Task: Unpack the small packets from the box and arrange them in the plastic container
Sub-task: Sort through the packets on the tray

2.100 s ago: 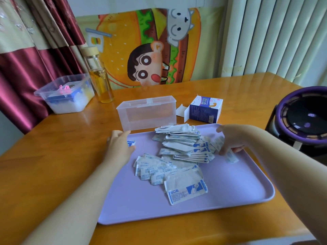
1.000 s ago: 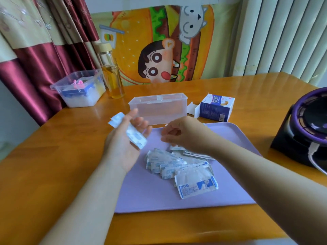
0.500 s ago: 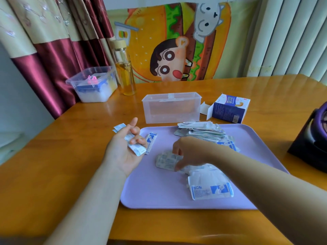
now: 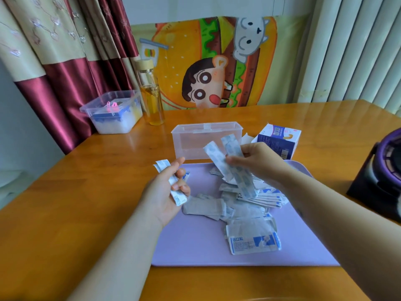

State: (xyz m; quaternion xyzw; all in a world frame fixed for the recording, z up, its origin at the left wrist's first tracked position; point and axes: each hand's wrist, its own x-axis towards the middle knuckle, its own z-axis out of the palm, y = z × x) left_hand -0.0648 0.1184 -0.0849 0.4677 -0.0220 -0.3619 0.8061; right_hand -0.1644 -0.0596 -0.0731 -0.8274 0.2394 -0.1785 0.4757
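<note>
**Inspector:** Hands first. What does each one hold?

**Me:** My left hand (image 4: pixel 167 192) lies palm up over the left edge of the purple tray (image 4: pixel 195 246), fingers curled round a few small packets (image 4: pixel 173 183); one end sticks out past my fingertips. My right hand (image 4: pixel 258 161) is raised above the tray, pinching two long packets (image 4: pixel 230 168) between thumb and fingers. They fan apart at the top and hang down over the pile.

**Inspector:** Where is the remaining stock?

**Me:** A loose pile of packets (image 4: pixel 249 203) lies in the middle of the tray, some stacked, some scattered. One larger wrapper with blue print (image 4: pixel 252 240) lies nearest to me, apart from the heap's top.

**Inspector:** And the receiving vessel?

**Me:** The clear plastic container (image 4: pixel 191 142) stands on the table (image 4: pixel 76 203) just behind the tray's far edge. I cannot tell whether anything lies inside. The raised packets partly cover its right half from this view.

**Inspector:** The source carton?

**Me:** The blue and white box (image 4: pixel 280 140) stands right of the container, flap open towards it, behind my right hand.

**Inspector:** Surroundings?

**Me:** A glass bottle with yellow liquid (image 4: pixel 152 98) and a lidded tub (image 4: pixel 112 114) stand at the far left, well clear. A black and purple appliance (image 4: pixel 382 174) sits at the right edge of the table, beside my right forearm.
</note>
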